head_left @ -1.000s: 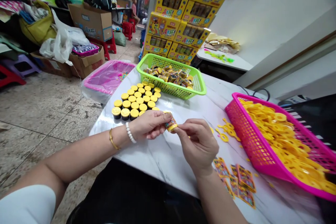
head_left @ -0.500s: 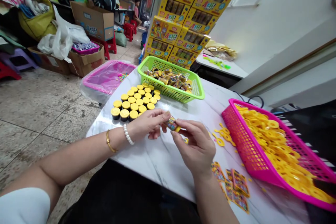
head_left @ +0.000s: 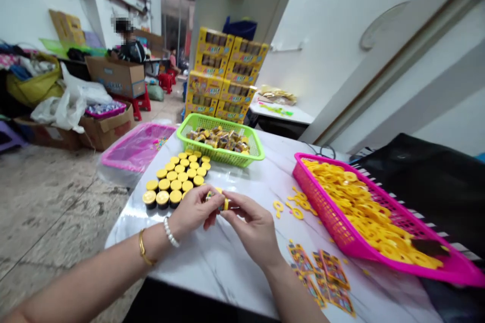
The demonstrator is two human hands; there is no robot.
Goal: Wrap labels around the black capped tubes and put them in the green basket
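Observation:
Between both hands, over the white marbled table (head_left: 212, 262), is a small printed tub (head_left: 226, 205) with a yellow end. My left hand (head_left: 193, 208), wearing a pearl bracelet and a gold bangle, is closed around its left part. The fingertips and thumb of my right hand (head_left: 252, 227) pinch its right end. Fingers hide most of the tub. Left of my left hand stand several black tubs with yellow lids (head_left: 162, 198) in close rows. Right of my right hand lie loose yellow ring-ended pieces (head_left: 296, 212). Colourful printed labels (head_left: 331, 270) lie near my right forearm.
A green basket (head_left: 238, 159) of wrapped tubs stands at the table's back. A pink basket (head_left: 322, 207) full of yellow pieces stands at right. Behind are stacked yellow boxes (head_left: 215, 78). A plastic-lined pink tray (head_left: 125, 154) is at left. A person (head_left: 131, 50) is farther back.
The camera view has tilted up, showing more of the wall. Both hands have stayed on the tub, which is turned and more covered by the fingers now.

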